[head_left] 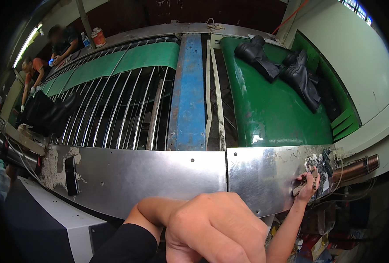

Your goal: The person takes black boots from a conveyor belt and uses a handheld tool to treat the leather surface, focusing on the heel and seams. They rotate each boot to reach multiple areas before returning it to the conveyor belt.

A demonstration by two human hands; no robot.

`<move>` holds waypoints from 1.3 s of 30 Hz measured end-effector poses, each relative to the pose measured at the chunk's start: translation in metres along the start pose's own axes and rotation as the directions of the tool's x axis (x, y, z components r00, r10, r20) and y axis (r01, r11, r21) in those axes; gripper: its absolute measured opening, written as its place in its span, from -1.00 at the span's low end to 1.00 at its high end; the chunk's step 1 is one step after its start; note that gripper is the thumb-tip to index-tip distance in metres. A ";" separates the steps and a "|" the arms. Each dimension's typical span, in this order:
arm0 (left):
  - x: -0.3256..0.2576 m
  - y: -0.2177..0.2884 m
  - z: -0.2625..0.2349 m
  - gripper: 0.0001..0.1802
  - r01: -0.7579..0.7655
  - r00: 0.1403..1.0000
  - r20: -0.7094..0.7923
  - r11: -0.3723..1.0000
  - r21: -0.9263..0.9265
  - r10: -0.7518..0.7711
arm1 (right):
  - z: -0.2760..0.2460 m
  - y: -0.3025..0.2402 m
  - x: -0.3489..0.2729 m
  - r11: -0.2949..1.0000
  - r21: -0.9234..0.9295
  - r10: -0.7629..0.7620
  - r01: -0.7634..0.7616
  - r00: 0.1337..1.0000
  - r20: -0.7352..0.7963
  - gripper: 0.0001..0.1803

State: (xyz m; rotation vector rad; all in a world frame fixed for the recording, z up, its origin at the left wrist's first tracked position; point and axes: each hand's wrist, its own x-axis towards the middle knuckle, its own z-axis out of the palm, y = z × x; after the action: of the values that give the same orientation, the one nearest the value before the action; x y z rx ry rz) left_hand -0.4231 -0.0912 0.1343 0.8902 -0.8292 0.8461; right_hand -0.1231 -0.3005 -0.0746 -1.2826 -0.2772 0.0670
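Note:
My left hand (216, 228) is raised close in the foreground with knuckles up. Its fingers curl under out of sight, so anything inside them is hidden. Further right, my right hand (308, 186) rests over the steel ledge (264, 175), its fingers closed round a small brownish metal tool (315, 172) whose exact kind I cannot make out. Beside that hand lies a dark, messy patch of bits on the ledge. Black boots (258, 59) lie on their sides on the green belt (269, 114) beyond, a second boot (300, 81) to their right.
A roller conveyor (115, 105) with a green sheet (115, 61) runs left of a blue beam (188, 96). Dark boots (49, 111) stand at its left end, near two people (65, 44). A black flat object (71, 176) and a copper-coloured cylinder (356, 168) flank the ledge.

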 end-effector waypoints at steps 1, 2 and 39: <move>0.004 0.004 -0.006 -0.77 0.041 0.998 0.043 0.999 -0.001 -0.041 | -0.002 0.000 0.000 1.000 -0.022 -0.009 0.009 1.000 0.002 -0.57; 0.007 0.006 -0.010 -0.77 0.083 0.993 0.086 0.997 0.000 -0.083 | -0.002 0.000 -0.002 1.000 -0.020 -0.008 0.008 1.000 -0.005 -0.57; -0.014 -0.019 -0.011 -0.89 -0.241 0.935 0.254 0.969 -0.050 0.246 | 0.002 -0.005 -0.008 0.999 0.024 0.025 -0.025 1.000 0.004 -0.56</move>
State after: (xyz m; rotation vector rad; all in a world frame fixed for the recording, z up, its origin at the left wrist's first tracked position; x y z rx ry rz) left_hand -0.4101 -0.0921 0.1123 0.9055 -1.1927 0.9473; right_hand -0.1323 -0.3022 -0.0706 -1.2620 -0.2629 0.0943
